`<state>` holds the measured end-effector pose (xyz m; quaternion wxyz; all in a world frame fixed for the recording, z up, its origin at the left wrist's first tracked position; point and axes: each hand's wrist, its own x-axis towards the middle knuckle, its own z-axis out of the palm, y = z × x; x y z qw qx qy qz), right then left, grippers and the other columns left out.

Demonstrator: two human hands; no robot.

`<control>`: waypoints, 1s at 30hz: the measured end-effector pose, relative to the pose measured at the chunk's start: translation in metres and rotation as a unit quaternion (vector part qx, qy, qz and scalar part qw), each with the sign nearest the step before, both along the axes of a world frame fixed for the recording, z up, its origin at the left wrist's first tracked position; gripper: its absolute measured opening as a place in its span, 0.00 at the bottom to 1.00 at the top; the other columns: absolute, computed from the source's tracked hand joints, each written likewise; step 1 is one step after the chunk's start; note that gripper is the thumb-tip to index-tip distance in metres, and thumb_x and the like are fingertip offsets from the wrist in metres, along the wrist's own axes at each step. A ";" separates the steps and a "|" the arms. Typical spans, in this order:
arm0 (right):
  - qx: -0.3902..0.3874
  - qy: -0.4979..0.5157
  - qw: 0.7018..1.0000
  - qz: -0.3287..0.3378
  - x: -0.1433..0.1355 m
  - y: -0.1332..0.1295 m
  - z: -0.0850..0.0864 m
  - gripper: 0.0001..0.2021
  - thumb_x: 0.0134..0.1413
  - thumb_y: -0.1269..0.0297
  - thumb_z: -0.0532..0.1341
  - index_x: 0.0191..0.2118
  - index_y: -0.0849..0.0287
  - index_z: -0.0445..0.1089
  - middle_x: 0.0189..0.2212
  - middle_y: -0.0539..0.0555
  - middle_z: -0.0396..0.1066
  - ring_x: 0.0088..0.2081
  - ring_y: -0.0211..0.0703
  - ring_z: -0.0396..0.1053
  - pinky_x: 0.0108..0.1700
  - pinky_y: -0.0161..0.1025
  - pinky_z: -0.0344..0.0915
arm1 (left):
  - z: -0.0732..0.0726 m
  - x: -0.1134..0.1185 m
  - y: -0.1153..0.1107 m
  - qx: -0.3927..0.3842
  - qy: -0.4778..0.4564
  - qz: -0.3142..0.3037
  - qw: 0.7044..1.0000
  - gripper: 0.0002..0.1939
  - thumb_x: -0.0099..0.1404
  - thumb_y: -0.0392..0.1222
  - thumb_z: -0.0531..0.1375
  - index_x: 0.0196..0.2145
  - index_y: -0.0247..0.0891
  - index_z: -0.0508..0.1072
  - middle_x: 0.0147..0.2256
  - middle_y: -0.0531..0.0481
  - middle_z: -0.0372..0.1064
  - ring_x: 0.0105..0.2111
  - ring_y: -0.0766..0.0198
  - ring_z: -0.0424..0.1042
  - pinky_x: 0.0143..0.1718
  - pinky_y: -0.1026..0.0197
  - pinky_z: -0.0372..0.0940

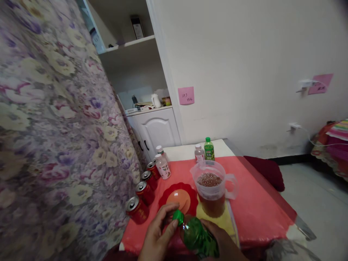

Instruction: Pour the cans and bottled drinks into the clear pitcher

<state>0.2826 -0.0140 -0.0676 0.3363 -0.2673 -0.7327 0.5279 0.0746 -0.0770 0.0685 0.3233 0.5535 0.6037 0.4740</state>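
A green-labelled drink bottle [197, 235] lies tilted at the front of the table, its neck pointing left. My right hand [224, 242] is wrapped round its body and hides part of it. At the neck end, the thumb and forefinger of my left hand [160, 232] close on the green bottle cap [178, 216]. Just beyond my hands sits a red scalloped plate [193, 197] with an orange centre. Right of the plate stands a clear plastic jug [213, 197], part filled with bubbly brown liquid, on a yellow cloth [231, 226].
Several red cans [137, 210] line the left edge of the red-covered table [258, 203]. Clear bottles [163, 167] stand behind them. At the back are another clear bottle [199, 154] and an upright green bottle [209, 149]. A floral curtain [67, 145] hangs on the left.
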 end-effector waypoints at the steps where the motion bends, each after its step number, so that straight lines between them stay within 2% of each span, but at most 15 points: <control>1: -0.001 -0.004 1.000 0.001 0.000 0.000 0.000 0.46 0.35 0.58 0.73 0.64 0.59 0.63 0.61 0.67 0.69 0.61 0.66 0.67 0.63 0.57 0.61 | 0.000 0.000 0.000 -0.001 0.007 0.008 1.000 0.23 0.59 0.57 0.65 0.47 0.42 0.78 0.51 0.42 0.76 0.52 0.49 0.73 0.54 0.51 0.67; 6: -0.001 -0.026 1.000 0.003 -0.001 0.000 0.006 0.45 0.34 0.59 0.72 0.64 0.59 0.64 0.61 0.67 0.70 0.60 0.67 0.68 0.62 0.59 0.62 | -0.004 0.000 0.003 0.004 0.019 0.051 0.999 0.24 0.56 0.58 0.68 0.44 0.40 0.79 0.40 0.44 0.78 0.42 0.52 0.75 0.47 0.52 0.69; 11: -0.005 -0.011 1.000 0.012 0.000 -0.001 0.009 0.44 0.36 0.52 0.72 0.63 0.58 0.66 0.60 0.66 0.71 0.60 0.67 0.69 0.61 0.58 0.63 | -0.005 0.001 0.003 0.002 -0.006 0.024 1.000 0.23 0.56 0.59 0.68 0.42 0.40 0.80 0.40 0.45 0.79 0.43 0.52 0.75 0.47 0.53 0.70; 15: -0.009 -0.022 1.000 0.007 -0.001 -0.001 0.011 0.45 0.34 0.54 0.72 0.63 0.58 0.66 0.62 0.68 0.69 0.61 0.69 0.67 0.62 0.60 0.62 | -0.002 0.002 0.002 0.017 0.063 0.032 0.997 0.20 0.59 0.58 0.66 0.42 0.41 0.80 0.40 0.45 0.79 0.43 0.52 0.76 0.45 0.54 0.70; 18: -0.030 -0.003 0.999 0.015 -0.001 -0.005 0.026 0.41 0.37 0.55 0.71 0.62 0.56 0.68 0.60 0.65 0.71 0.58 0.66 0.70 0.60 0.56 0.65 | 0.000 0.003 0.001 0.031 0.107 0.033 0.993 0.17 0.61 0.57 0.64 0.40 0.42 0.80 0.38 0.45 0.77 0.42 0.52 0.76 0.44 0.55 0.69; 23: -0.059 -0.004 0.998 0.016 0.005 -0.013 0.051 0.38 0.38 0.49 0.72 0.58 0.54 0.72 0.56 0.61 0.76 0.56 0.66 0.72 0.59 0.57 0.66 | 0.000 0.002 0.001 0.033 0.103 0.007 0.994 0.16 0.63 0.55 0.63 0.39 0.41 0.80 0.37 0.46 0.75 0.40 0.53 0.76 0.42 0.57 0.69; 27: -0.047 -0.019 0.998 0.023 0.008 -0.015 0.052 0.39 0.38 0.44 0.71 0.59 0.51 0.72 0.56 0.59 0.76 0.56 0.68 0.71 0.60 0.58 0.65 | 0.000 0.000 -0.001 0.038 0.086 -0.008 0.996 0.14 0.63 0.53 0.63 0.39 0.41 0.80 0.36 0.47 0.75 0.40 0.54 0.75 0.41 0.58 0.68; 30: -0.050 0.000 0.998 0.042 0.006 -0.014 0.050 0.38 0.39 0.44 0.70 0.59 0.51 0.72 0.55 0.59 0.77 0.55 0.66 0.72 0.60 0.57 0.65 | 0.002 -0.002 -0.003 0.032 0.097 -0.008 0.995 0.14 0.62 0.53 0.64 0.39 0.42 0.80 0.35 0.48 0.74 0.37 0.55 0.74 0.40 0.59 0.68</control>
